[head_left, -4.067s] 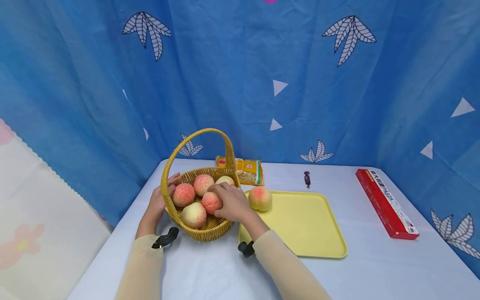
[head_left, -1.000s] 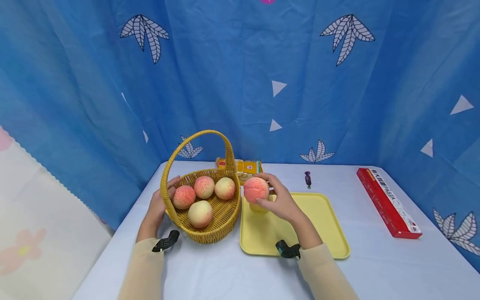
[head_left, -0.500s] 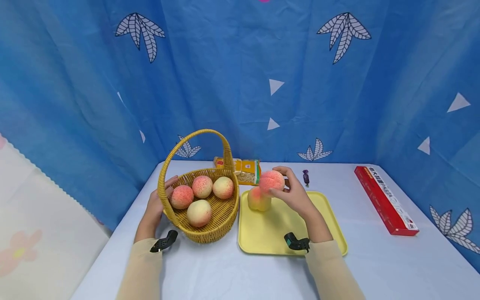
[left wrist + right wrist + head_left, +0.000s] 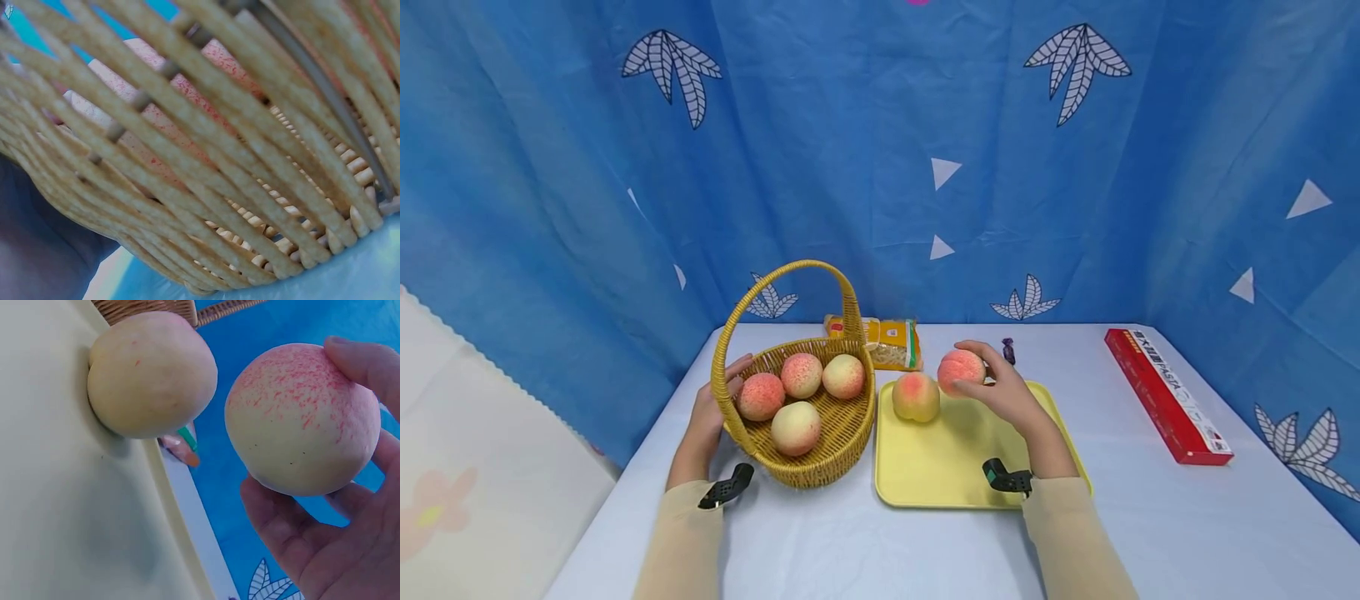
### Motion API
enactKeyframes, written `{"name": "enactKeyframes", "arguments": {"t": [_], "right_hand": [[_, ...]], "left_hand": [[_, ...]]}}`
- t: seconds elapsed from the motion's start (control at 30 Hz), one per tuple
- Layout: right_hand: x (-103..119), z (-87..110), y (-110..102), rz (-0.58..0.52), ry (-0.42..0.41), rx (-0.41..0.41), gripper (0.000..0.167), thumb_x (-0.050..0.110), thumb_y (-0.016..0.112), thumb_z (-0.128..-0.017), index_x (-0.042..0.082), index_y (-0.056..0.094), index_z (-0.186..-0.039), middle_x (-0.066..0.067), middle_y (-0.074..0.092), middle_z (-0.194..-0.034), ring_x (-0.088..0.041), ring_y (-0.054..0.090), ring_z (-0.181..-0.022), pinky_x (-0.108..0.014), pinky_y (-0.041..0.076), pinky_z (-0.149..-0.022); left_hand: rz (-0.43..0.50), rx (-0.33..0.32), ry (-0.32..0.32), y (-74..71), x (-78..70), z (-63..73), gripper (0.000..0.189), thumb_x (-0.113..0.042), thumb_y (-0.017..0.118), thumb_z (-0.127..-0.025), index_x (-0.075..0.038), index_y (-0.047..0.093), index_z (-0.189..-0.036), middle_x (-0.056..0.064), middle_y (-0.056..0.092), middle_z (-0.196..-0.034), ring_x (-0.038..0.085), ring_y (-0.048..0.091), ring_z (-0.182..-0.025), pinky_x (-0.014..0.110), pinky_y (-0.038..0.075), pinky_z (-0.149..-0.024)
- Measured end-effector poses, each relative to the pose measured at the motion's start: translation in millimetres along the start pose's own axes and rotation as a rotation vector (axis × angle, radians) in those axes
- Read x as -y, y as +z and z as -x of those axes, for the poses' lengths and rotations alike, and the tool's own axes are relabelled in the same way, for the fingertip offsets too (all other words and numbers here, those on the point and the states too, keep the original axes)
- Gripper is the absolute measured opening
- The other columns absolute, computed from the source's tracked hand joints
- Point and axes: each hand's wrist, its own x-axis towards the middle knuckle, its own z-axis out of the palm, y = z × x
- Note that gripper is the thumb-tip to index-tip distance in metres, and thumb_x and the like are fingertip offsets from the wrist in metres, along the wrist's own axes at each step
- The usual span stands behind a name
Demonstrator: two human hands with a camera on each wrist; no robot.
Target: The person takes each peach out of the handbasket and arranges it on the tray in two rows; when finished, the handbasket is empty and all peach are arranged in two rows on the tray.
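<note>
Fingers of the right hand are curling around a round pink-and-cream peach, holding it just above the far end of the flat yellow plastic tray, beside another peach already lying there. The left hand is resting against the woven yellow wicker basket (its fingers are mostly hidden). The peach looks light, smooth and round, so it is probably rolling easily; cupping it around the middle seems safest.

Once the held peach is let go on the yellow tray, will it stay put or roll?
Probably rolls a little: the peach in the right hand is round, and the tray looks smooth and flat. The raised rim should likely stop it. The other peach rests still there, so it may settle.
</note>
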Motion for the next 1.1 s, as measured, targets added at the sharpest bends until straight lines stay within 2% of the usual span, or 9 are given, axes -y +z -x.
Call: {"name": "enactKeyframes", "arguments": {"t": [0.07, 0.3, 0.6, 0.9, 1.1], "right_hand": [[-4, 0.0, -1, 0.025, 0.017, 0.007, 0.063, 0.038, 0.076, -0.088, 0.034, 0.047, -0.143, -0.005, 0.048, -0.147, -0.033, 0.055, -0.117, -0.039, 0.053, -0.087], [-21, -4.1, -1, 0.07, 0.044, 0.029, 0.064, 0.035, 0.075, -0.088, 0.027, 0.047, -0.146, -0.009, 0.044, -0.153, -0.033, 0.057, -0.116, -0.039, 0.054, -0.086], [-36, -5.2, 2, 0.064, 0.073, 0.041, 0.063, 0.031, 0.074, -0.09, 0.022, 0.047, -0.146, -0.013, 0.046, -0.152, -0.035, 0.06, -0.116, -0.043, 0.054, -0.091], [-46, -4.8, 6, 0.071, 0.085, 0.059, 0.064, 0.034, 0.076, -0.089, 0.023, 0.048, -0.145, -0.014, 0.05, -0.148, -0.031, 0.062, -0.114, -0.044, 0.054, -0.094], [-47, -4.5, 6, 0.066, 0.118, 0.044, 0.061, 0.035, 0.073, -0.09, 0.025, 0.048, -0.145, -0.013, 0.048, -0.15, -0.034, 0.058, -0.122, -0.046, 0.052, -0.098]], "left_hand": [[0.0, 0.001, 0.002, 0.3, -0.3, 0.3, 0.049, -0.03, 0.049, -0.105, -0.01, 0.046, -0.15, 0.006, 0.038, -0.161, 0.026, 0.024, -0.154, 0.051, 0.015, -0.126], [0.002, 0.002, 0.0, 0.3, -0.6, 0.2, 0.05, -0.031, 0.049, -0.105, -0.01, 0.046, -0.15, 0.006, 0.037, -0.162, 0.026, 0.023, -0.154, 0.052, 0.015, -0.126], [0.011, 0.007, -0.004, -0.3, 0.8, -0.1, 0.051, -0.033, 0.049, -0.105, -0.011, 0.045, -0.151, 0.005, 0.037, -0.162, 0.025, 0.023, -0.154, 0.052, 0.015, -0.126], [0.006, -0.002, -0.002, 0.6, -0.6, 2.3, 0.051, -0.034, 0.048, -0.105, -0.01, 0.046, -0.15, 0.007, 0.038, -0.161, 0.026, 0.024, -0.154, 0.053, 0.015, -0.125], [0.014, -0.002, -0.001, 1.1, -1.0, 1.0, 0.051, -0.033, 0.048, -0.105, -0.01, 0.046, -0.15, 0.007, 0.038, -0.161, 0.026, 0.024, -0.154, 0.052, 0.015, -0.126]]}}
